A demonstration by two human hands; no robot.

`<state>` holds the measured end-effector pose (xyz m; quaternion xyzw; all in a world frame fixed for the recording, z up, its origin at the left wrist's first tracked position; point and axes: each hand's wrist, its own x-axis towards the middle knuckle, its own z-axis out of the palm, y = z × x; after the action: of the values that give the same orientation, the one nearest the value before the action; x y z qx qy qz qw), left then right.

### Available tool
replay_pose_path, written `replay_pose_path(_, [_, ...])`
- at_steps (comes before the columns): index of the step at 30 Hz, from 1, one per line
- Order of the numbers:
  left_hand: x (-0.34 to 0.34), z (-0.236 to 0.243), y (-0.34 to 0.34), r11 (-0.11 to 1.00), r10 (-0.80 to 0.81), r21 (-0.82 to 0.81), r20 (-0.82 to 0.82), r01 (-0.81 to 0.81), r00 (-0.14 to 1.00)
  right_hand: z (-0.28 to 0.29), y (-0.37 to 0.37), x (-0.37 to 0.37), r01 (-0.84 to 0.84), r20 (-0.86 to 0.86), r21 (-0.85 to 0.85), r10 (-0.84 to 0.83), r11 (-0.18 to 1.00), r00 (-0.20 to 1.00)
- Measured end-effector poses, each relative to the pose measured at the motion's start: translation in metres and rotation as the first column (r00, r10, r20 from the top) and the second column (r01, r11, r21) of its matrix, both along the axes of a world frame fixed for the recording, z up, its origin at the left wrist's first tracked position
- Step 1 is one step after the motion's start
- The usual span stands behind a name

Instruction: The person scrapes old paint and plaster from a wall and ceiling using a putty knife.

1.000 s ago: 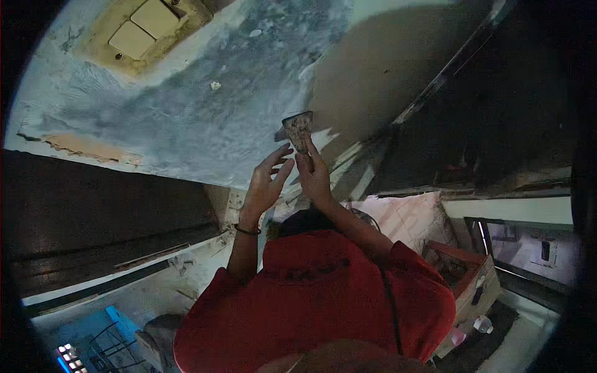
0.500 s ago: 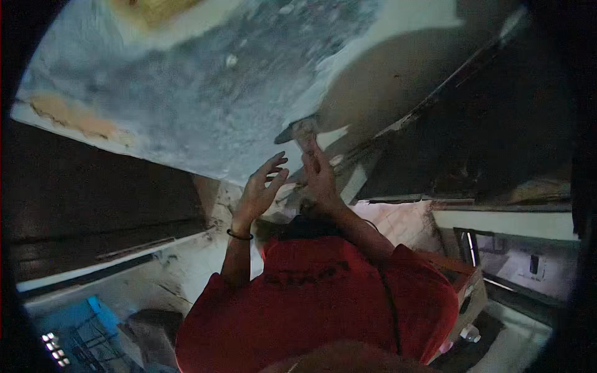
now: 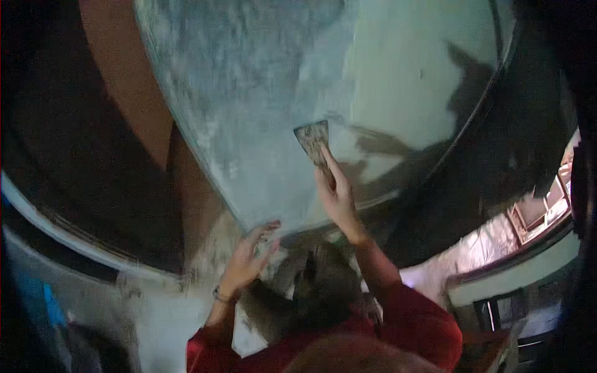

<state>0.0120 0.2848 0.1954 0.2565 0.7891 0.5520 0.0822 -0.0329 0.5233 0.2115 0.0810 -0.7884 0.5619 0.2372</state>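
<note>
The right hand (image 3: 337,191) grips a flat, stained scraper (image 3: 313,137) by its narrow end, a finger stretched along it, and the wide edge points up in front of the patchy blue-grey and pale wall (image 3: 249,112); whether that edge touches the wall I cannot tell. Lower and to the left, the left hand (image 3: 245,256) holds nothing, its fingers parted and loosely bent, with a dark band (image 3: 224,297) around the wrist.
</note>
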Motion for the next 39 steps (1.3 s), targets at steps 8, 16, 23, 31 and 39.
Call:
replay_pose_path(8, [0.073,-0.018,0.047,0.975,0.127,0.147,0.239,-0.165,0.963,-0.078,0.013,0.061,-0.119,-0.017,0.084,0.121,0.989,0.992])
replay_pose_path(16, [0.026,-0.012,0.091,0.972,0.126,0.18,0.155,-0.154,0.98,-0.079,0.028,0.046,-0.173,0.044,-0.172,0.182,0.97,0.982])
replay_pose_path(23, [-0.041,-0.04,0.154,0.876,0.274,0.34,0.236,-0.343,0.932,-0.11,0.028,-0.001,-0.049,-0.118,-0.092,0.038,0.995,0.992])
replay_pose_path(31, [-0.09,-0.083,0.152,0.828,0.442,0.334,0.108,-0.451,0.891,-0.1,0.023,-0.022,-0.053,-0.077,0.038,0.055,0.998,0.996])
replay_pose_path(39, [-0.09,-0.044,0.161,0.845,0.524,0.201,-0.124,-0.496,0.843,-0.092,0.024,-0.027,-0.048,-0.067,0.002,0.048,0.999,0.997])
